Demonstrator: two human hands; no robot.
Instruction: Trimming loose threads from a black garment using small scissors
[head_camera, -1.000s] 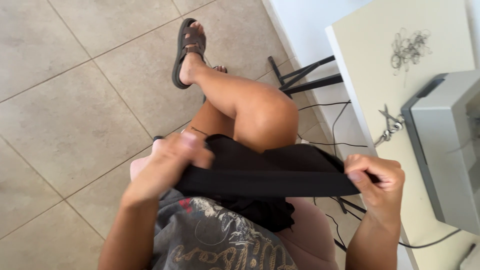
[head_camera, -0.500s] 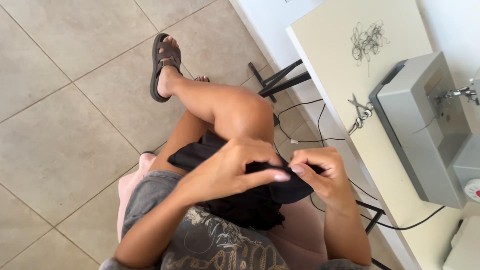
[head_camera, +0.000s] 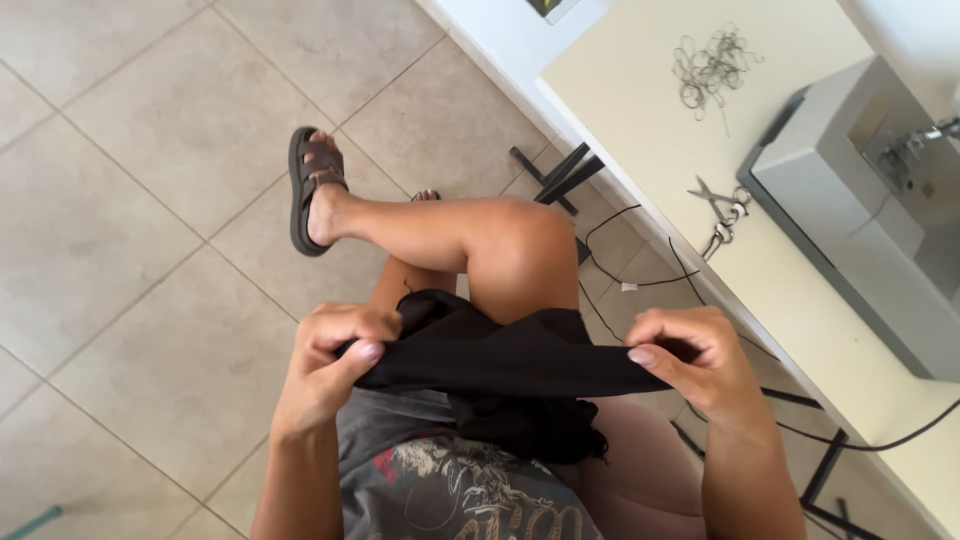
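Floor tiles (head_camera: 150, 150) fill the left of the frame; a pale bench (head_camera: 800, 270) runs down the right, carrying a grey sewing machine (head_camera: 860, 220), small scissors (head_camera: 722, 208) and a tangle of thread (head_camera: 712, 68). Black fabric (head_camera: 500, 365) lies stretched across the lap at lower centre. The left hand (head_camera: 335, 355) pinches its left end in a closed grip; the right hand (head_camera: 690, 350) clamps the right end, fingers curled shut.

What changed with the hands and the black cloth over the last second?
Half a second ago the hands were bunched together on the black cloth; now the left hand and right hand have pulled apart, stretching it taut again. Both kept their grip. The scissors stayed on the table.
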